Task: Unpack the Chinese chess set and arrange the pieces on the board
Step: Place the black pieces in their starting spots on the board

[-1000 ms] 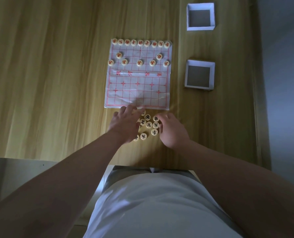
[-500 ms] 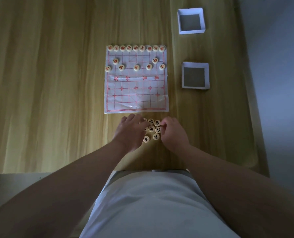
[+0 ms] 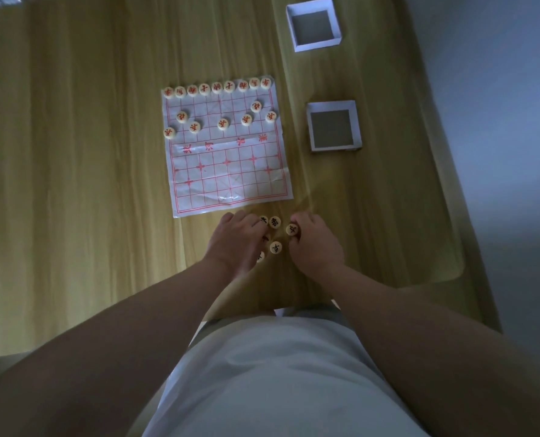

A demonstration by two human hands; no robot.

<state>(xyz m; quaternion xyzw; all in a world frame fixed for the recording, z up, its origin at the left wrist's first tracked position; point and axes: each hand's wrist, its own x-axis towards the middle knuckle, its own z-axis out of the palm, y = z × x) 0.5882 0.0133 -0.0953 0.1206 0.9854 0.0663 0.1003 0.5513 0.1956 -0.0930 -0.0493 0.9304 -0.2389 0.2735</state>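
The right hand [image 3: 315, 247] pinches a black piece [image 3: 293, 229] in a narrow grip just short of the board [image 3: 230, 184], the left hand [image 3: 235, 244] has a grip I cannot tell, and brushing that thin sheet could scatter the placed red pieces [image 3: 223, 123].

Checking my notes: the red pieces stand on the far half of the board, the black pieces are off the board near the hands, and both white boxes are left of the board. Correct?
One error: the head view shows the far white box and near white box right of the board, not left. Rest holds.
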